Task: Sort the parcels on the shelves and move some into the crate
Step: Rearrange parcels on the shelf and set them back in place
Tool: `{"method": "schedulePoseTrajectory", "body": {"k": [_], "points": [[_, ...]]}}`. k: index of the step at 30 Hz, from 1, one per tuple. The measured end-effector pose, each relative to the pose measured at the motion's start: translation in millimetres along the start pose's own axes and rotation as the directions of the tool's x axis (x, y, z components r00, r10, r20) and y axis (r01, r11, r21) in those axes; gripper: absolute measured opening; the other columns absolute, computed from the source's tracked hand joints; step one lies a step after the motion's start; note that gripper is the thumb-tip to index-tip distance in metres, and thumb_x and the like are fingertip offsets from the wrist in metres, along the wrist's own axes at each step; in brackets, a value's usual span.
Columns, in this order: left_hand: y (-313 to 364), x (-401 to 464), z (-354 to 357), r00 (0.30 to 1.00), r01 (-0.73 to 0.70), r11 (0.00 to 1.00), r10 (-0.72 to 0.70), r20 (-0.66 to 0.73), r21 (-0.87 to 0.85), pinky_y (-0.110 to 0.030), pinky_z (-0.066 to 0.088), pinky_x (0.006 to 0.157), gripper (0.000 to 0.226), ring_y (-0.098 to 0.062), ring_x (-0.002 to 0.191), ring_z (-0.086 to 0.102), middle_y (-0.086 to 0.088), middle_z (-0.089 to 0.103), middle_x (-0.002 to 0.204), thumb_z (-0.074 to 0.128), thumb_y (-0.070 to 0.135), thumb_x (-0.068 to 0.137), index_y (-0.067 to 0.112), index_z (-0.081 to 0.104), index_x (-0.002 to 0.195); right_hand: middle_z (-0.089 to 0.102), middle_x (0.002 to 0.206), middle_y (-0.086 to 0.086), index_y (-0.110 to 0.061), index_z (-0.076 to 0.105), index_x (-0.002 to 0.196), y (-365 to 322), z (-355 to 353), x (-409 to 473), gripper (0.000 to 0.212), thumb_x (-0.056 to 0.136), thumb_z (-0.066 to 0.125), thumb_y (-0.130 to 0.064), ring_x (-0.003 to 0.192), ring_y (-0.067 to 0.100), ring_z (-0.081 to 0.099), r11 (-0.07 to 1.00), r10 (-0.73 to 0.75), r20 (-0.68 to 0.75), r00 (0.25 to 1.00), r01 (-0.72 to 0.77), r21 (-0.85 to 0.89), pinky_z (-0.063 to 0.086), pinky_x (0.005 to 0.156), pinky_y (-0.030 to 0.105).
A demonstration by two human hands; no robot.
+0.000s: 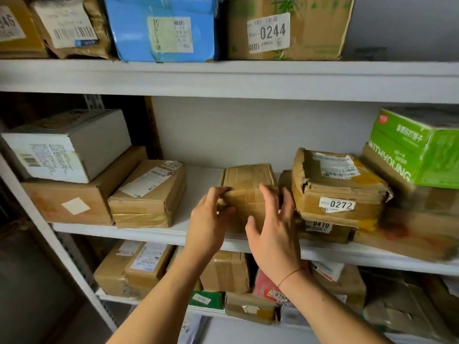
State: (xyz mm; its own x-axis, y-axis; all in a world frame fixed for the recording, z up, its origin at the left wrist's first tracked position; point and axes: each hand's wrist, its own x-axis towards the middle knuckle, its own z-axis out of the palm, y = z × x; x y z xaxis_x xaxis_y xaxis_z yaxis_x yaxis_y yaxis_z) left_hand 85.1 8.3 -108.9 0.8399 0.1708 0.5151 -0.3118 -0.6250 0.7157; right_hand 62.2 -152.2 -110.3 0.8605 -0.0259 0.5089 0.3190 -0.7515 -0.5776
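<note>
My right hand (270, 234) is nearest, fingers spread wide against the near face of a taped box (248, 192); my left hand (208, 219) pinches its left corner. The box sits mid-shelf (154, 232), near the front edge, just beside the 0272 parcel (332, 192). It looks stiff, light and tape-slick, so I'd take it by both side faces. White shelving, crowded with parcels; no crate in view.
</note>
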Motion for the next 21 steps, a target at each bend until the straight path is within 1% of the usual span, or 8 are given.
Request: {"method": "schedulePoseTrajectory", "body": {"k": [3, 5, 8, 12, 14, 16, 19, 21], "points": [[3, -11, -3, 0.995, 0.034, 0.999, -0.036, -0.096, -0.028, -0.007, 0.05, 0.072, 0.039, 0.011, 0.096, 0.064, 0.014, 0.069, 0.104, 0.074, 0.008, 0.097, 0.032, 0.065, 0.127, 0.028, 0.17, 0.004, -0.049, 0.003, 0.164, 5, 3, 0, 0.077, 0.101, 0.045, -0.061, 0.14, 0.026, 0.052, 0.993, 0.013, 0.015, 1.0, -0.015, 0.114, 0.061, 0.095, 0.041], [2, -13, -4, 0.988, 0.069, 0.994, -0.08, -0.13, -0.083, -0.01, 0.052, 0.073, 0.038, 0.008, 0.094, 0.067, 0.022, 0.07, 0.101, 0.076, 0.011, 0.097, 0.038, 0.066, 0.123, 0.026, 0.173, -0.001, -0.046, -0.003, 0.166, 6, 0, 5, 0.083, 0.099, 0.038, -0.073, 0.145, 0.023, 0.049, 0.984, 0.071, 0.061, 0.996, -0.081, 0.162, 0.056, 0.105, 0.045], [-5, -11, -6, 0.963, 0.178, 0.944, -0.225, -0.148, -0.277, -0.016, 0.058, 0.082, 0.032, 0.004, 0.099, 0.07, 0.016, 0.075, 0.101, 0.08, 0.01, 0.094, 0.036, 0.071, 0.112, 0.031, 0.169, -0.005, -0.048, 0.007, 0.166, 4, -5, 17, 0.075, 0.102, 0.037, -0.072, 0.149, 0.022, 0.041, 0.981, 0.105, 0.155, 0.982, -0.128, 0.148, 0.044, 0.114, 0.04], [-17, -8, -15, 0.813, 0.364, 0.524, -0.582, -0.011, -0.77, -0.056, 0.064, 0.09, 0.027, -0.033, 0.113, 0.074, -0.008, 0.078, 0.114, 0.074, 0.001, 0.096, 0.014, 0.069, 0.119, 0.04, 0.163, -0.009, -0.062, 0.019, 0.157, -3, -3, 32, 0.066, 0.1, 0.049, -0.071, 0.149, 0.018, 0.039, 0.929, 0.128, 0.24, 0.962, -0.201, 0.309, 0.044, 0.116, 0.045], [-17, -9, -21, 0.754, 0.406, 0.348, -0.65, 0.095, -0.845, -0.064, 0.06, 0.096, 0.029, -0.04, 0.11, 0.072, -0.02, 0.075, 0.12, 0.069, 0.003, 0.1, 0.004, 0.062, 0.128, 0.043, 0.16, -0.015, -0.062, 0.024, 0.157, -10, 3, 39, 0.068, 0.102, 0.063, -0.055, 0.143, 0.005, 0.042, 0.859, 0.061, 0.269, 0.961, -0.188, 0.476, 0.046, 0.108, 0.028], [-15, -11, -28, 0.716, 0.46, 0.215, -0.663, 0.216, -0.862, -0.061, 0.061, 0.094, 0.029, -0.041, 0.101, 0.076, -0.025, 0.074, 0.121, 0.064, 0.003, 0.103, -0.001, 0.057, 0.131, 0.043, 0.154, -0.016, -0.056, 0.03, 0.158, -22, 8, 48, 0.067, 0.103, 0.066, -0.046, 0.134, 0.0, 0.043, 0.849, 0.023, 0.256, 0.966, -0.155, 0.506, 0.044, 0.097, 0.014], [-8, 1, -43, 0.647, 0.502, 0.019, -0.672, 0.36, -0.865, -0.042, 0.069, 0.067, 0.016, -0.037, 0.088, 0.079, -0.03, 0.069, 0.125, 0.056, -0.004, 0.105, -0.004, 0.059, 0.121, 0.036, 0.149, -0.023, -0.06, 0.038, 0.154, -36, 13, 71, 0.06, 0.101, 0.064, -0.055, 0.143, 0.011, 0.035, 0.891, -0.067, 0.234, 0.97, -0.047, 0.451, 0.043, 0.113, 0.032], [-8, 14, -53, 0.572, 0.516, -0.137, -0.68, 0.459, -0.846, -0.031, 0.065, 0.055, 0.02, -0.039, 0.093, 0.075, -0.033, 0.064, 0.13, 0.052, -0.008, 0.105, -0.012, 0.061, 0.123, 0.043, 0.146, -0.026, -0.062, 0.045, 0.149, -43, 11, 87, 0.052, 0.1, 0.062, -0.057, 0.142, 0.007, 0.041, 0.841, -0.087, 0.319, 0.944, -0.102, 0.532, 0.043, 0.116, 0.036]]}}
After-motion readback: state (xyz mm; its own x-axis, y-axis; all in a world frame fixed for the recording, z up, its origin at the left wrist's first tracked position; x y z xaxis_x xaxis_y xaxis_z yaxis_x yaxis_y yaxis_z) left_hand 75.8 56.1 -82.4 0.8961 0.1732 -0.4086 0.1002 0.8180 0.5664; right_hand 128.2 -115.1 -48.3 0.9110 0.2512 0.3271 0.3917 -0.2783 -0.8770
